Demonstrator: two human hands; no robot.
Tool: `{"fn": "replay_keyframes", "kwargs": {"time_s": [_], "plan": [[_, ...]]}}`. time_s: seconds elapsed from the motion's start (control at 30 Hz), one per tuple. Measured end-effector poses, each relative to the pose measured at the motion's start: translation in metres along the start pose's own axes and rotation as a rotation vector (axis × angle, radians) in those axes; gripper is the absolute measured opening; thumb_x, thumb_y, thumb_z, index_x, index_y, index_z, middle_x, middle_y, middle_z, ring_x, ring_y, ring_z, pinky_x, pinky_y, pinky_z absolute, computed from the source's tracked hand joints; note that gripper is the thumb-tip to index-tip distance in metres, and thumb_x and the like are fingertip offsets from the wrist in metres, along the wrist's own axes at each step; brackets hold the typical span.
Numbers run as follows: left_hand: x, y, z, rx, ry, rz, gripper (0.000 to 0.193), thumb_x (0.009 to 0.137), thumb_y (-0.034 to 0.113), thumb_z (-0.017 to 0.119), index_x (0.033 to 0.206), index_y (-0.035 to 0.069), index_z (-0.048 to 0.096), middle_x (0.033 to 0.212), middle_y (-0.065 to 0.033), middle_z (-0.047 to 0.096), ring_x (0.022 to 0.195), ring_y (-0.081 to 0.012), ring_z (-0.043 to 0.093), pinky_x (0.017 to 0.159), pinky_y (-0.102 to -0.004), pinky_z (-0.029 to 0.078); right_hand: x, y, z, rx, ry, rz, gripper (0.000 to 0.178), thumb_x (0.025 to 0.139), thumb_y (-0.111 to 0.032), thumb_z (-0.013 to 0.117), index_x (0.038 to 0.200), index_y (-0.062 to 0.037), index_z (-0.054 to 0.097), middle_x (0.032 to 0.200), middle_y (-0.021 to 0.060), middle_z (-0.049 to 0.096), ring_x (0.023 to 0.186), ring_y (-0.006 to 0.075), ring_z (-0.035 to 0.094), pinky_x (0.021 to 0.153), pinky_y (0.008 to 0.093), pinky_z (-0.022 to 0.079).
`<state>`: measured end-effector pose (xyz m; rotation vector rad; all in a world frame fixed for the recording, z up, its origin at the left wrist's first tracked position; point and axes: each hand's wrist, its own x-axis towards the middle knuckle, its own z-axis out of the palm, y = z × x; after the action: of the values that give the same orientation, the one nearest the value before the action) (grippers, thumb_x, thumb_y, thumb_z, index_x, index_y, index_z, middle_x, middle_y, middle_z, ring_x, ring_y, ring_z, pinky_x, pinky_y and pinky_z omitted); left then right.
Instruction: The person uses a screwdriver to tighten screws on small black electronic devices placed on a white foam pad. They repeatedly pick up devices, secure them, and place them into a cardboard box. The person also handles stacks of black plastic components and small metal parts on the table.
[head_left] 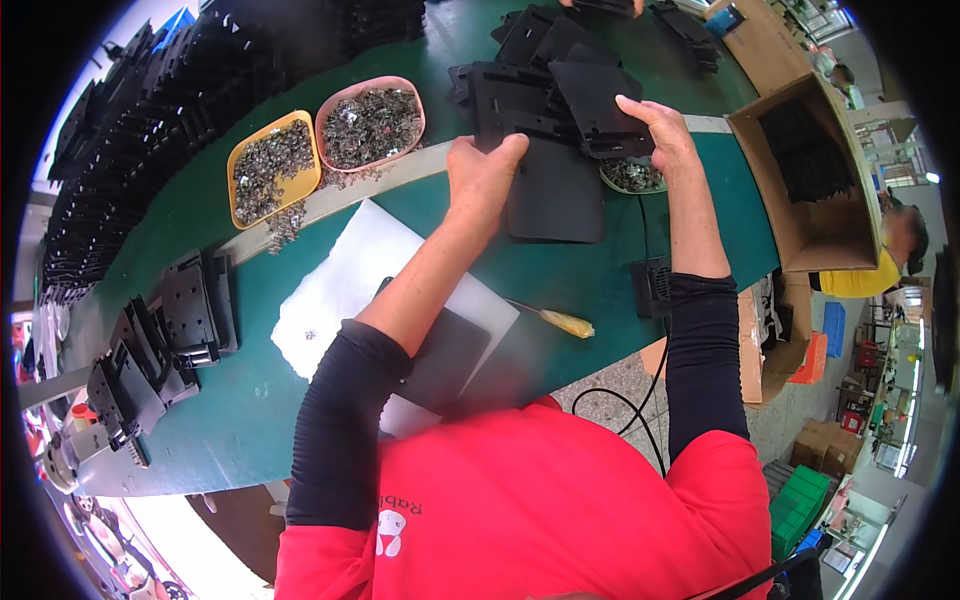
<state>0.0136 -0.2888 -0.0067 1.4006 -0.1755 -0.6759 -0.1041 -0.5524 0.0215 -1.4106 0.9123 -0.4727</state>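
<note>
My left hand point(480, 178) is closed on the left edge of a flat black plate point(555, 195), with the thumb on top. At the right, my right hand point(662, 132) grips the edge of another black plate point(598, 95), which is tilted. Both plates are at the near side of a loose pile of black plates point(520, 45) on the green table. Where my fingers curl under the plates, they are hidden. Under my left forearm, one more black plate point(450, 350) lies on a white foam sheet point(345, 265).
A yellow tray point(236, 190) and a pink tray point(321, 125) hold small metal parts. A screwdriver point(565, 322) lies near the table edge. Stacked black parts point(150, 130) line the left. At right stands an open cardboard box point(800, 240). Another person's hand point(610, 5) shows at the far edge.
</note>
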Motion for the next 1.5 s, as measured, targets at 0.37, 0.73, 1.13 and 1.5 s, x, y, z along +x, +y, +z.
{"fn": "replay_keyframes", "kwargs": {"time_s": [0.37, 0.73, 1.13, 1.5], "plan": [[0.005, 0.025, -0.005, -0.074, -0.003, -0.139, 0.053, 0.071, 0.023, 0.075, 0.107, -0.011, 0.055, 0.092, -0.0150, 0.064, 0.079, -0.0194, 0.062, 0.067, -0.0316, 0.051, 0.013, -0.010, -0.040, 0.160, 0.102, 0.061, 0.034, 0.079, -0.021, 0.081, 0.102, 0.0001, 0.066, 0.096, 0.0100, 0.071, 0.085, 0.0204, 0.068, 0.079, 0.0361, 0.057], [0.010, 0.028, -0.004, -0.004, 0.067, -0.088, 0.047, 0.072, 0.025, 0.076, 0.098, -0.010, 0.059, 0.085, -0.0129, 0.064, 0.066, -0.0179, 0.060, 0.052, -0.0319, 0.046, 0.001, -0.025, -0.014, -0.435, 0.077, -0.011, 0.055, 0.070, -0.037, 0.085, 0.093, 0.0102, 0.068, 0.094, 0.0151, 0.070, 0.081, 0.0198, 0.067, 0.073, 0.0319, 0.052], [0.035, 0.025, -0.010, 0.251, 0.075, -0.091, 0.062, 0.072, 0.032, 0.076, 0.105, -0.017, 0.059, 0.099, -0.0226, 0.064, 0.088, -0.0268, 0.065, 0.075, -0.0386, 0.053, 0.002, -0.037, -0.011, -0.435, -0.025, 0.036, 0.069, 0.067, -0.045, 0.085, 0.102, 0.0111, 0.067, 0.101, 0.0174, 0.070, 0.087, 0.0235, 0.069, 0.080, 0.0312, 0.053], [0.049, 0.020, -0.010, 0.151, 0.053, -0.118, 0.076, 0.071, 0.033, 0.079, 0.119, -0.020, 0.051, 0.110, -0.0258, 0.062, 0.098, -0.0303, 0.063, 0.085, -0.0387, 0.051, -0.001, -0.046, 0.008, -0.305, -0.172, 0.035, 0.055, 0.076, -0.039, 0.081, 0.105, 0.0060, 0.070, 0.103, 0.0133, 0.071, 0.092, 0.0206, 0.068, 0.083, 0.0301, 0.052]]}}
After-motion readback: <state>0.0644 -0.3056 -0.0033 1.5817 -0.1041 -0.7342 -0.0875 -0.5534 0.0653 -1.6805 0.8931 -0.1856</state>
